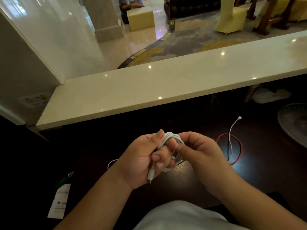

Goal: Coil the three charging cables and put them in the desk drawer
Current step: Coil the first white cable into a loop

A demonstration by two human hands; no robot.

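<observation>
A white charging cable [167, 138] is wound in several loops around the fingers of my left hand [142, 160], which grips it; its plug end hangs below the palm. My right hand [199, 151] pinches the same coil from the right with thumb and fingers. A loose tail of white cable [111, 162] shows left of my left wrist. To the right, on the dark desk [265, 171], lies a red cable [239, 146] in a loose loop, with a black-and-white cable [231, 130] crossing it, its white plug pointing away. No drawer is in view.
A pale stone counter [166, 83] runs across above the dark desk. A clear glass dish [294, 122] sits at the right edge. A white card [59, 201] and green packet [66, 176] lie at lower left. A wall socket [34, 99] is at far left.
</observation>
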